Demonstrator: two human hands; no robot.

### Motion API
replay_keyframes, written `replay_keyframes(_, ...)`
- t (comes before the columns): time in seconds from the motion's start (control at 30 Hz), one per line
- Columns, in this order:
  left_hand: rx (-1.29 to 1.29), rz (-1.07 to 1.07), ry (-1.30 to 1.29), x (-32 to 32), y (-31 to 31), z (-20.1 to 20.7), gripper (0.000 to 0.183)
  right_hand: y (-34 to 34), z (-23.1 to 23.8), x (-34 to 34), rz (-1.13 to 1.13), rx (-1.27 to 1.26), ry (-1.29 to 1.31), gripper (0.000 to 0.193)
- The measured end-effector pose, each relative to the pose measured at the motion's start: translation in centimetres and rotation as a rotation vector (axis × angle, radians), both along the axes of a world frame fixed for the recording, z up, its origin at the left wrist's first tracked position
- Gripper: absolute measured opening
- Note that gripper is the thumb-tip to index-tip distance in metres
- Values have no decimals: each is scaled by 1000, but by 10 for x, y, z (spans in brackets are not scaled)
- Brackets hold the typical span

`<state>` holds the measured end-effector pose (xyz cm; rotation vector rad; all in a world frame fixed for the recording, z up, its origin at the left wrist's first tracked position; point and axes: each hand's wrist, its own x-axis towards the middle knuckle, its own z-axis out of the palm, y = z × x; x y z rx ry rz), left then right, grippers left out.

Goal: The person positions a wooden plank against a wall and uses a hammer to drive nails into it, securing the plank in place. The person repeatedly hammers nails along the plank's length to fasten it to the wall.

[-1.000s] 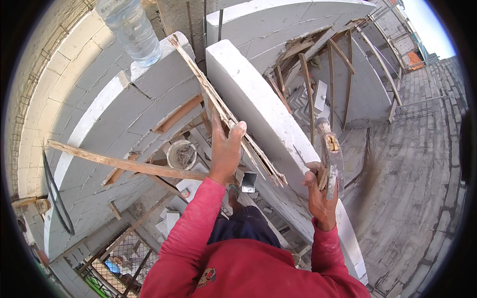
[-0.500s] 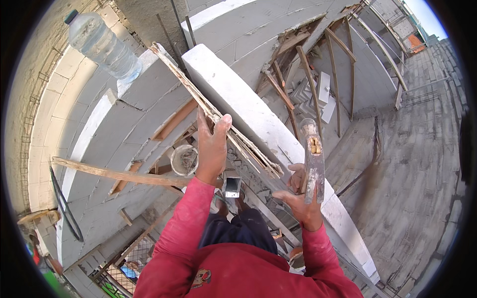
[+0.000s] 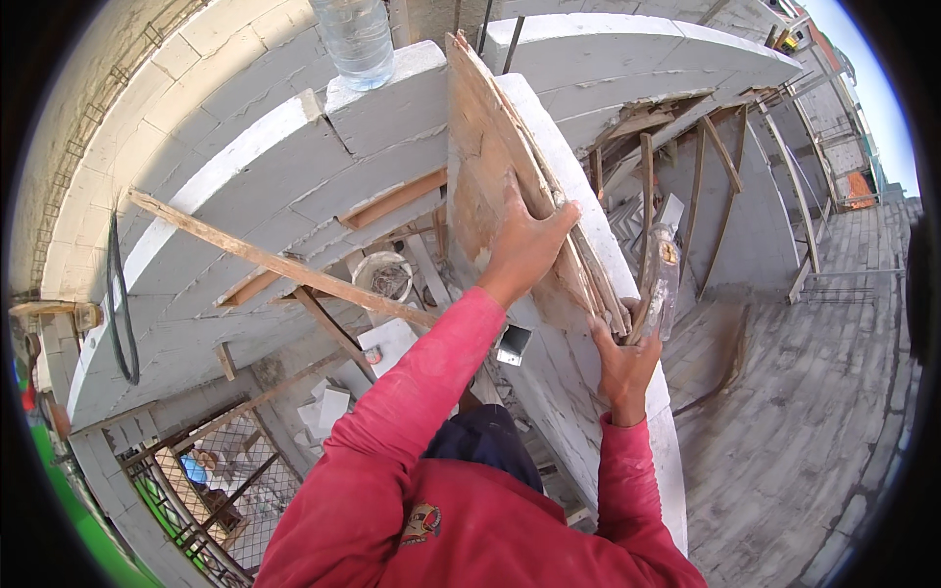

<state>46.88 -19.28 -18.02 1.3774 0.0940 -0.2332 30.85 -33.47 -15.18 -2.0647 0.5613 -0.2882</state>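
Observation:
Several worn plywood sheets [image 3: 495,181], stacked together with splintered edges, stand tilted along the white top of a block wall [image 3: 541,125]. My left hand [image 3: 534,240] grips their upper edge partway down, thumb on the near side and fingers spread on the brown face. At the sheets' lower end is my right hand [image 3: 627,363], closed around a hammer [image 3: 667,263] whose dusty head points upward; its handle is mostly hidden. The fingers of that hand also touch the plywood's corner.
A water bottle [image 3: 355,44] stands on the wall top at the back left. Below are a bucket [image 3: 382,277], a slanting timber [image 3: 274,260] and a metal box tube [image 3: 513,345]. Wooden props [image 3: 693,201] lean beyond the wall, beside a block-paved floor [image 3: 784,412].
The view has swung left. The plywood has tipped so that its broad brown face shows, and my right hand with the hammer has come to its lower end.

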Motion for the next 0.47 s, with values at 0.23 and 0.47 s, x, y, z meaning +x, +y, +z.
replay_keyframes(0.23, 40, 21, -11, -3, 1, 9, 113, 4, 3, -7, -7, -136, -14, 34)
replay_keyframes(0.47, 48, 12, -6, -4, 2, 2, 115, -2, -8, -9, -19, -96, 1, 37)
